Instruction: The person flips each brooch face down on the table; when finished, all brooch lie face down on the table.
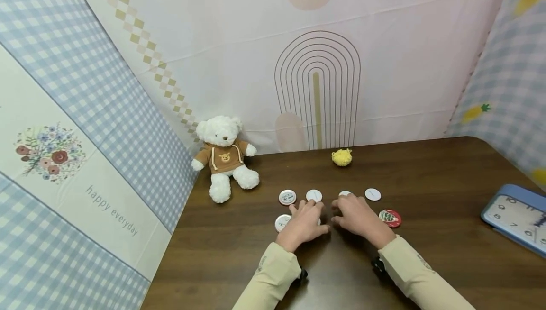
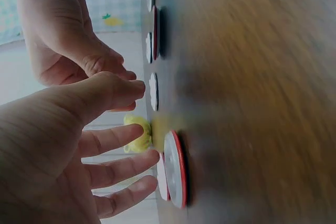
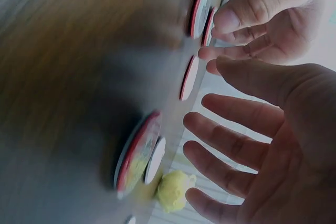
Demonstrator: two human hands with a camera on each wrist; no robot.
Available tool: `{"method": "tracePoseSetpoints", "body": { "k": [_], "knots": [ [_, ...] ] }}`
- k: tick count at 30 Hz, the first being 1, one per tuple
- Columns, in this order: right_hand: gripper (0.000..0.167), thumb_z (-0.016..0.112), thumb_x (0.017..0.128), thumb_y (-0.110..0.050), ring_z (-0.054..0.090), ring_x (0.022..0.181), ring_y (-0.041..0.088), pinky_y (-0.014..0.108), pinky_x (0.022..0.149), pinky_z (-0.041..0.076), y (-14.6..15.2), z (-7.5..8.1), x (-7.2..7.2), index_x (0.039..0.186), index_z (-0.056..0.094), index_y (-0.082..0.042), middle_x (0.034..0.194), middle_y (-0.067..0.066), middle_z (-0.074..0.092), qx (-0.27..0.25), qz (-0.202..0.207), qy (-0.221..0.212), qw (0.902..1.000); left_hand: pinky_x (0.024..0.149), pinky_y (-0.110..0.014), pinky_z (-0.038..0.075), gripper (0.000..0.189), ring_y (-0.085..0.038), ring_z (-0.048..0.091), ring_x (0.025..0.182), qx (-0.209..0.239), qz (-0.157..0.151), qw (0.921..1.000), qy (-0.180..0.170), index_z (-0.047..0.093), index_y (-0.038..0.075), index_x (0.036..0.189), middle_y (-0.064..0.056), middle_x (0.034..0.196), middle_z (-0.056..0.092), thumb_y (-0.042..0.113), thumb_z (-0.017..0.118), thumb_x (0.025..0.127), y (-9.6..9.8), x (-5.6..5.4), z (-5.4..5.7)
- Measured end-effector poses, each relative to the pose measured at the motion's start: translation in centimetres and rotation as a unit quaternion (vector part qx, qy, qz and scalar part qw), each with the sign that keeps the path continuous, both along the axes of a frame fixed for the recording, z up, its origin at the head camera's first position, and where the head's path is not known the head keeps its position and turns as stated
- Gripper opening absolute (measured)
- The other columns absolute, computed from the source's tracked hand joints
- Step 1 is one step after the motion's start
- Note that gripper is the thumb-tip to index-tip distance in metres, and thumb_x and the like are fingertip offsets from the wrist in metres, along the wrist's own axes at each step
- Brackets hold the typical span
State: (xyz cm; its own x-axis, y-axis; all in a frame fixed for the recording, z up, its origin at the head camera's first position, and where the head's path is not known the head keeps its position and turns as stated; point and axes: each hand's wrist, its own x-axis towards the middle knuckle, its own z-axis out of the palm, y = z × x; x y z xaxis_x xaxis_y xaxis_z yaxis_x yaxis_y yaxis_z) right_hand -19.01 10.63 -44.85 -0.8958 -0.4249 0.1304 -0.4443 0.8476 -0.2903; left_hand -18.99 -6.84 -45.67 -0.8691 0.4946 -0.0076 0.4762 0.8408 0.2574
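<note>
Several round badges lie flat on the brown table. My left hand (image 1: pixel 304 220) hovers over the left group, fingers loosely bent and holding nothing. Near its fingertips lie a white badge (image 1: pixel 314 196) and a printed badge (image 1: pixel 287 197); another badge (image 1: pixel 281 223) sits beside the wrist. In the left wrist view, its fingers are spread close to a red-rimmed badge (image 2: pixel 176 169). Relaxed and empty, my right hand (image 1: pixel 356 215) partly covers a white badge (image 1: pixel 344 193). A white badge (image 1: pixel 373 194) and a red badge with a green tree pattern (image 1: pixel 390 218) lie to its right.
A white teddy bear (image 1: pixel 226 158) in a brown hoodie sits at the back left. Behind the badges is a small yellow fuzzy object (image 1: pixel 342 157). At the right stands a blue-framed clock (image 1: pixel 516 217). Patterned cloth (image 1: pixel 239 63) hangs behind the table.
</note>
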Motion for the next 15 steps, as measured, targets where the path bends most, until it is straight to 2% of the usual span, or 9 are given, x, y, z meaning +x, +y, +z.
{"method": "tracePoseSetpoints", "body": {
  "k": [5, 10, 15],
  "knots": [
    [0.016, 0.084, 0.078, -0.015, 0.059, 0.075, 0.028, 0.047, 0.061, 0.047, 1.5, 0.1, 0.3, 0.088, 0.073, -0.008, 0.079, 0.002, 0.065, 0.009, -0.002, -0.004, 0.9999, 0.091, -0.058, 0.037, 0.039, -0.027, 0.054, 0.105, -0.009, -0.016, 0.9998, 0.013, 0.064, 0.016, 0.117, 0.000, 0.103, 0.061, 0.038, 0.078, 0.088, 1.4, -0.1, 0.1],
    [0.019, 0.086, 0.076, -0.017, 0.055, 0.073, 0.026, 0.049, 0.062, 0.045, 2.7, 0.1, 0.7, 0.085, 0.071, -0.011, 0.075, 0.000, 0.059, 0.019, -0.015, -0.015, 0.9996, 0.087, -0.049, 0.036, 0.039, -0.021, 0.053, 0.099, -0.004, -0.032, 0.9993, 0.019, 0.065, 0.017, 0.118, 0.004, 0.101, 0.061, 0.036, 0.079, 0.087, 2.6, -0.2, 0.1],
    [0.028, 0.087, 0.074, -0.016, 0.056, 0.079, 0.026, 0.056, 0.070, 0.047, 3.9, 0.0, 1.1, 0.097, 0.073, -0.006, 0.086, 0.003, 0.062, 0.029, -0.032, -0.037, 0.9984, 0.083, -0.047, 0.036, 0.037, -0.018, 0.053, 0.093, -0.002, -0.043, 0.9988, 0.024, 0.067, 0.018, 0.112, 0.006, 0.097, 0.061, 0.035, 0.082, 0.083, 3.7, -0.2, -0.2]
  ]
}}
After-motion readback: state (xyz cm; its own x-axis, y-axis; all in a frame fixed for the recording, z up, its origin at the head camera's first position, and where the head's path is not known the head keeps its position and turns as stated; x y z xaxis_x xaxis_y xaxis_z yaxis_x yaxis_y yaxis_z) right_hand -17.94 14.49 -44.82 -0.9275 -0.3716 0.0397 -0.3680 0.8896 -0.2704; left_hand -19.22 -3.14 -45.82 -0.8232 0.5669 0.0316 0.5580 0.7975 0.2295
